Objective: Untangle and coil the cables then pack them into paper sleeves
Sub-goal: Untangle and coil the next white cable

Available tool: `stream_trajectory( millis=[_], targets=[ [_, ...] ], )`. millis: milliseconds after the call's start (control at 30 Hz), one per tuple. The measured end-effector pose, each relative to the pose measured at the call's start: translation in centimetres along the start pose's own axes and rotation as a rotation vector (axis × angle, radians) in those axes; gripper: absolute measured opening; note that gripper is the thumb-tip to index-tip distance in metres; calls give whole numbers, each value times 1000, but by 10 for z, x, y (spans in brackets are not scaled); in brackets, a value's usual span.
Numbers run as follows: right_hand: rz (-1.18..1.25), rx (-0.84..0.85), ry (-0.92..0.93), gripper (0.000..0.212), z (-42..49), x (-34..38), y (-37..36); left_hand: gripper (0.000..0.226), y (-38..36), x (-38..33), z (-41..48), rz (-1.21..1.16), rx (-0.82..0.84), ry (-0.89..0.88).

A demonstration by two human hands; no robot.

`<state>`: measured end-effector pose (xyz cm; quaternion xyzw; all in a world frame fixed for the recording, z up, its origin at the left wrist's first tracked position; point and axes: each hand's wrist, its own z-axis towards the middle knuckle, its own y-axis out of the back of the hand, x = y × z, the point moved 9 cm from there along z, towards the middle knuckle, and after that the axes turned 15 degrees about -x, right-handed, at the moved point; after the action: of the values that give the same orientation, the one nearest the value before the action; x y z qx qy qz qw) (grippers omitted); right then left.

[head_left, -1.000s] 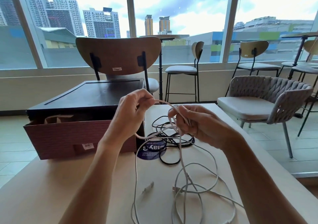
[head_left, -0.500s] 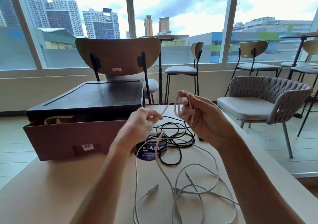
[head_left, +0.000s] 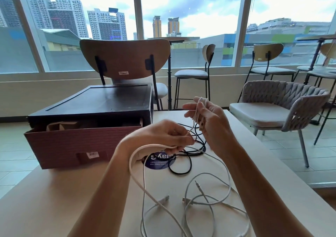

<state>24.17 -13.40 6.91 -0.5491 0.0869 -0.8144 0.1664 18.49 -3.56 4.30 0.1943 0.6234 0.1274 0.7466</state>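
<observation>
A white cable [head_left: 138, 178] runs from the table up to both my hands. My right hand [head_left: 209, 120] is raised over the table, fingers spread, with several turns of that white cable [head_left: 199, 109] wound around them. Lower and to the left, my left hand [head_left: 163, 136] pinches the same cable between thumb and fingers, and the cable loops down past my wrist. More white cables [head_left: 205, 200] lie tangled on the table in front of me. A black cable [head_left: 183, 165] lies behind them under my hands. Brown paper sleeves [head_left: 61, 126] stick out of the red box.
A red cardboard box [head_left: 72, 145] with a dark tray [head_left: 98, 102] across its top stands at the table's left. A round blue sticker [head_left: 158, 161] is on the beige table [head_left: 54, 191]. Chairs stand behind and to the right, beyond the table's edge.
My right hand has risen and turned palm-up with the coil around its fingers. My left hand has dropped lower and drawn a length of the white cable down toward the table.
</observation>
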Motion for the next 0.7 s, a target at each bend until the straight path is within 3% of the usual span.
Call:
stream_trajectory(
  millis=[167, 300, 400, 700],
  targets=[
    [-420, 32, 246, 22, -4, 3, -6, 42, 12, -1, -13, -270, 75, 83],
    [-580, 65, 219, 25, 2, -10, 8, 34, 32, -16, -26, -241, 90, -57],
    [-499, 133, 89, 27, 3, -18, 12, 20, 63, -23, -23, -186, -144, -141],
    [-176, 441, -215, 39, -23, -23, -15, 30, 103, -13, -14, -363, -618, -134]
  ],
)
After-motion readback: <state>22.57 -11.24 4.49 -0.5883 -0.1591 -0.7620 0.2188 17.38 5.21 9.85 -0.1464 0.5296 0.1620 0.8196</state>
